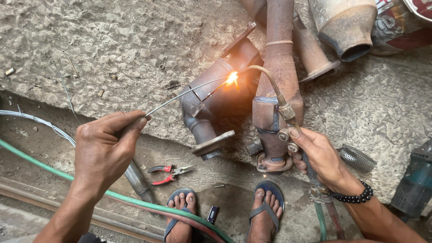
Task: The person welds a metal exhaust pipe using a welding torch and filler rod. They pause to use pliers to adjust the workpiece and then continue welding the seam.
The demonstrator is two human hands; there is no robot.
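Observation:
My left hand (105, 146) pinches a thin metal filler rod (186, 93) that slants up to the right. Its tip meets a bright orange flame (232, 78) on a rusty exhaust pipe piece (208, 105) lying on the concrete. My right hand (320, 156), with a black bead bracelet on the wrist, grips a brass gas torch (286, 112). The torch's curved nozzle arches over a second rusty pipe (276, 76) and ends at the flame. Both my feet in blue sandals (269, 204) stand just below the pipes.
A green hose (49, 166) runs across the lower left. Red-handled pliers (168, 174) lie near my left foot beside a steel tube (136, 180). More rusty pipes and a funnel-shaped part (346, 27) lie at the top right. A perforated mesh piece (357, 157) and a teal power tool (416, 182) sit at the right.

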